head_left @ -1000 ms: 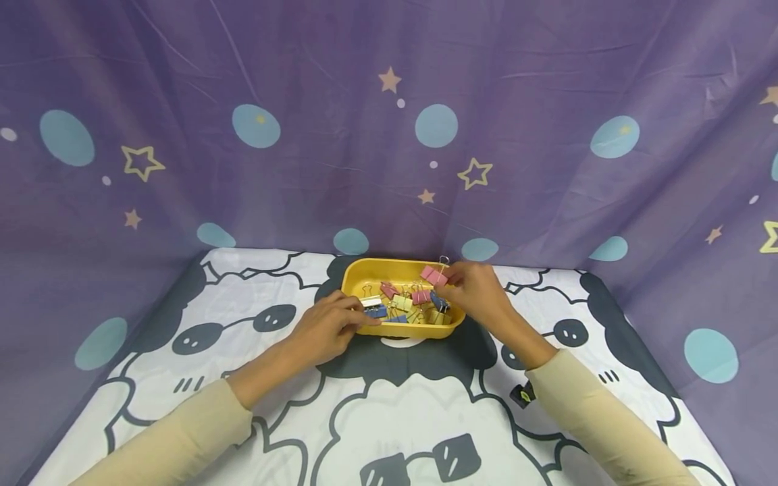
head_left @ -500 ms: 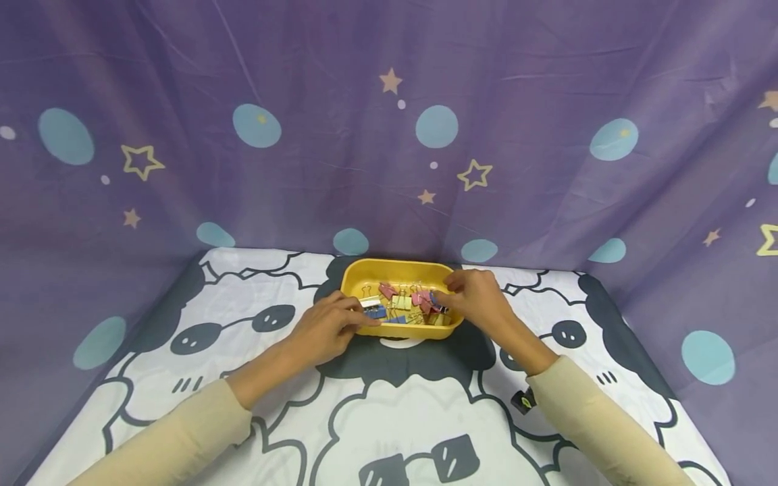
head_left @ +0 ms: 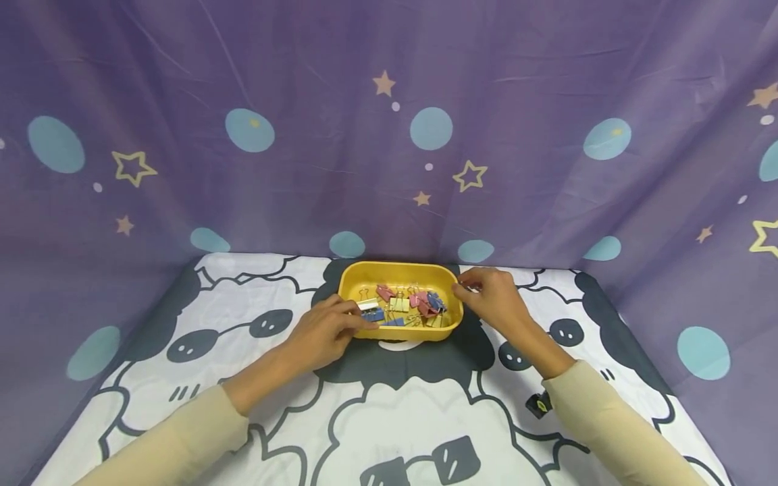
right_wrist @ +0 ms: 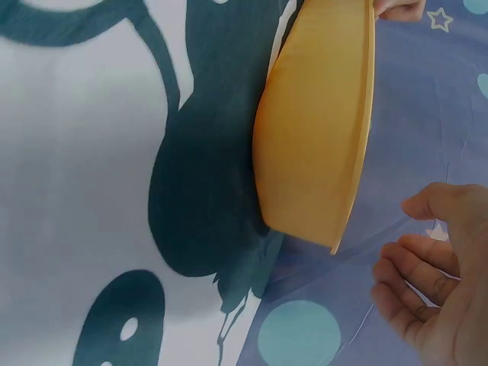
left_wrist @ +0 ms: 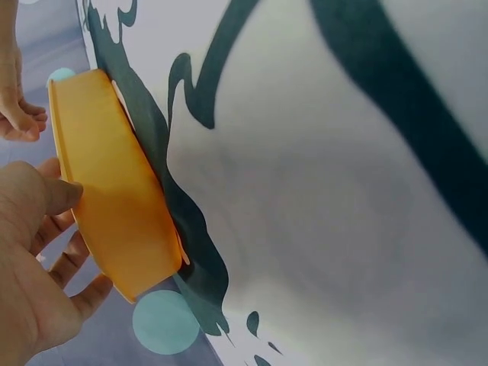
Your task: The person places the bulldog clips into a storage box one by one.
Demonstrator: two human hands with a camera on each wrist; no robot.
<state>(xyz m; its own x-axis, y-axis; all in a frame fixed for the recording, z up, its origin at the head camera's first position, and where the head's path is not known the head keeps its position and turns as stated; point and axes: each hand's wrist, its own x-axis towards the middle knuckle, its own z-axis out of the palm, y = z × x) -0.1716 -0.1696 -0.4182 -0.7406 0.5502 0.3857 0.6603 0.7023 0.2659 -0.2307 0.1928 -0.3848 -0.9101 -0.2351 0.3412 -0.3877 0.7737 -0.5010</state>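
A yellow plastic bin stands at the table's far edge. My left hand grips its left front corner; in the left wrist view the thumb presses the outer wall and the other fingers go behind the rim. Inside lie several binder clips: a pink binder clip beside a blue binder clip at the right, a pale yellow binder clip mid-bin, a white binder clip near my left fingers. Just off the right rim is my right hand, fingers loosely bent, holding nothing in the right wrist view.
A sheep-print cloth covers the table. Right behind the bin rises a purple curtain with stars and dots. A small black item with a green mark lies by my right sleeve.
My right hand has lowered a pink binder clip into the bin's right side, let it go, and drawn back right past the rim. The left hand has stayed at the corner.
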